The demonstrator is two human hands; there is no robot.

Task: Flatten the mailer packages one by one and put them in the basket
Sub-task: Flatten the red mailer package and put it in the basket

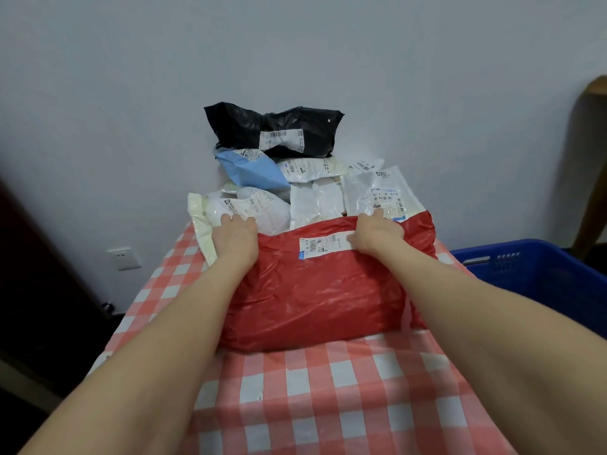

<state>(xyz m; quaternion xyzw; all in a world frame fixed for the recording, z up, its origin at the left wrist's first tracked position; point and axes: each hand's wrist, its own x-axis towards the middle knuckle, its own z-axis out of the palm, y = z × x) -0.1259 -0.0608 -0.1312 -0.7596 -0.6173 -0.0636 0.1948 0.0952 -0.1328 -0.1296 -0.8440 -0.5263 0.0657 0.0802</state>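
Fingers (pixel 377 213) of the right hand (pixel 377 233) are curled over the far edge of the red mailer (pixel 315 297), thumb down on its label (pixel 323 246). The left hand (pixel 235 238) does the same at the far left corner, so both are gripping it. That mailer's pretty puffy and lies on the checked counter (pixel 328 389), right in front of the pile of other mailers (pixel 315 201) stacked against the wall (pixel 131 93), black one (pixel 272 126) on top. The blue basket (pixel 542 270) sits off to the right, just beside the counter.
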